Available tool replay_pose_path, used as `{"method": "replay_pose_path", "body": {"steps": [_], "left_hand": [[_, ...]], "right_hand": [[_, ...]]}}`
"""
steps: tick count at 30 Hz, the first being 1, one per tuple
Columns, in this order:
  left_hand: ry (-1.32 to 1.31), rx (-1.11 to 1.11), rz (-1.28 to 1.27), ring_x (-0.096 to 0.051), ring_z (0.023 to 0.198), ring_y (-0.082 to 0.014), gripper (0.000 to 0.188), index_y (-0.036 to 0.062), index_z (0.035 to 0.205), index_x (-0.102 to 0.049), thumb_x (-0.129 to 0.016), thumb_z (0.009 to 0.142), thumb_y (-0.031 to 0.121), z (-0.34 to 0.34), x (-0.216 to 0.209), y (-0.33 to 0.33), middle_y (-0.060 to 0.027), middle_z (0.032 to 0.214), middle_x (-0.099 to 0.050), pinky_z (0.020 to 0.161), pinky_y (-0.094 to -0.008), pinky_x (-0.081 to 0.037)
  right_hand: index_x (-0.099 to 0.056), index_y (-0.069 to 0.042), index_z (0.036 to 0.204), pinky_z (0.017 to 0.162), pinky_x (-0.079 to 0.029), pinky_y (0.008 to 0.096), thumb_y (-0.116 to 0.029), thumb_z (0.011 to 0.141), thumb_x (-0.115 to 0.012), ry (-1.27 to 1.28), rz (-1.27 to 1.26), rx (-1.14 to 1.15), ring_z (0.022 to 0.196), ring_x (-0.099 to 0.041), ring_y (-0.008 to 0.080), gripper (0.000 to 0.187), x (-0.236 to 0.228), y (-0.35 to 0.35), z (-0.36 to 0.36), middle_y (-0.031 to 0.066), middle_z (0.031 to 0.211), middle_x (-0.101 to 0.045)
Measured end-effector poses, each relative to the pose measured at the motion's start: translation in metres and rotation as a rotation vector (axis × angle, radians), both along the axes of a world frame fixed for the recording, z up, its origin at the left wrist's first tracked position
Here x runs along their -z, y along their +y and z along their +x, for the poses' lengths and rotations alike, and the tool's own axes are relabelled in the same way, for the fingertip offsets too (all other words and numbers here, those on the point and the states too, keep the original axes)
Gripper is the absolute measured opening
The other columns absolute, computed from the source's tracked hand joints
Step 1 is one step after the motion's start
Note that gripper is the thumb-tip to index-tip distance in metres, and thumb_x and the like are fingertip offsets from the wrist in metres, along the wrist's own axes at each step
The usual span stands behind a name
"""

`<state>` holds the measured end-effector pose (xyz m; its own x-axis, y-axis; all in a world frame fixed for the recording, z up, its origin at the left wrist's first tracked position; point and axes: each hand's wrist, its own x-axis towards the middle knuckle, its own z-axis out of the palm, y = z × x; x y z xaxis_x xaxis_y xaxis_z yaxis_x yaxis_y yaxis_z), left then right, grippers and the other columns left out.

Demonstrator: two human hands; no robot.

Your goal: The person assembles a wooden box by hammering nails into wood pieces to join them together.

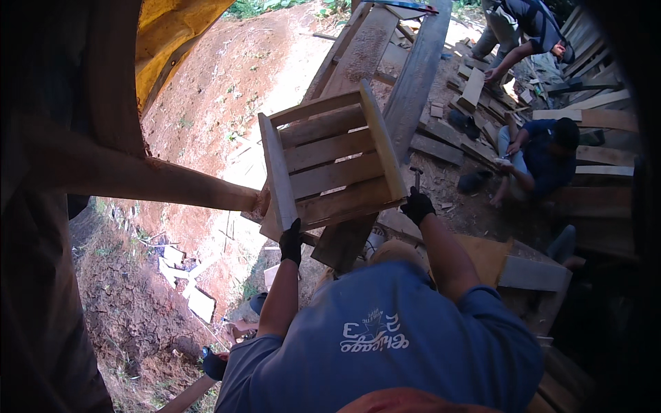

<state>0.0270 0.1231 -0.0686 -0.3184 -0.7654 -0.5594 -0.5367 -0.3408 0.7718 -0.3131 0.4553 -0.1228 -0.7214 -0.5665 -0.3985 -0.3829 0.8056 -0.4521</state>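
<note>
A slatted wooden crate [332, 151], with raised side boards and several cross slats, is tilted up in front of me over the planks. My left hand [291, 242], in a black glove, is closed on its near left corner. Beside the near right corner, my right hand [417, 205], also gloved in black, grips a hammer [416, 180] with its head upward. Whether the right fingers also touch the crate I cannot tell. The crate's underside is hidden.
Long planks [418, 76] with wood shavings extend away beyond the crate. A wooden beam [172, 182] and yellow sheet [165, 41] stand at left. One person [551, 155] sits at right; another [516, 34] bends at far right among scrap boards. A person's arm [189, 392] shows lower left.
</note>
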Motion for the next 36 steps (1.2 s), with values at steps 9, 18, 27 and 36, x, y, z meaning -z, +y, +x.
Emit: {"method": "replay_pose_path", "body": {"steps": [9, 18, 27, 36], "left_hand": [[-0.061, 0.002, 0.122, -0.075, 0.093, -0.0219, 0.041, 0.0122, 0.135, -0.072, -0.078, 0.095, 0.022, 0.010, 0.006, -0.015, -0.0131, 0.104, -0.075, 0.079, -0.0349, -0.059], [-0.261, 0.500, -0.550, -0.077, 0.085, -0.0233, 0.048, 0.0097, 0.127, -0.075, -0.083, 0.090, 0.039, 0.008, -0.072, 0.019, -0.0147, 0.099, -0.078, 0.069, -0.0378, -0.065], [-0.190, 0.273, -0.260, -0.078, 0.064, -0.0291, 0.075, -0.0053, 0.129, -0.067, -0.075, 0.093, 0.060, -0.011, -0.236, 0.057, -0.0223, 0.088, -0.078, 0.058, -0.0388, -0.064], [-0.512, 0.879, -1.041, -0.077, 0.071, -0.0288, 0.069, 0.0273, 0.170, -0.027, -0.057, 0.107, 0.026, -0.019, -0.256, 0.035, -0.0095, 0.075, -0.076, 0.068, -0.0422, -0.059]], "right_hand": [[-0.063, -0.005, 0.127, 0.090, -0.059, 0.0398, -0.036, 0.109, -0.059, -0.290, -0.454, 0.119, 0.102, -0.072, 0.0311, 0.036, 0.018, -0.033, 0.015, 0.0120, 0.108, -0.072], [-0.064, -0.011, 0.139, 0.084, -0.061, 0.0482, -0.025, 0.084, -0.084, -0.031, -0.398, 0.112, 0.101, -0.075, 0.0397, 0.060, 0.002, -0.004, -0.028, 0.0207, 0.106, -0.077], [-0.067, -0.013, 0.125, 0.077, -0.061, 0.0499, -0.027, 0.089, -0.078, 0.166, -0.275, 0.017, 0.092, -0.076, 0.0394, 0.040, -0.170, -0.031, -0.067, 0.0174, 0.099, -0.078], [-0.068, -0.014, 0.121, 0.072, -0.060, 0.0517, -0.036, 0.095, -0.070, 0.312, -0.205, -0.042, 0.085, -0.076, 0.0409, 0.035, -0.182, -0.048, -0.112, 0.0201, 0.088, -0.076]]}}
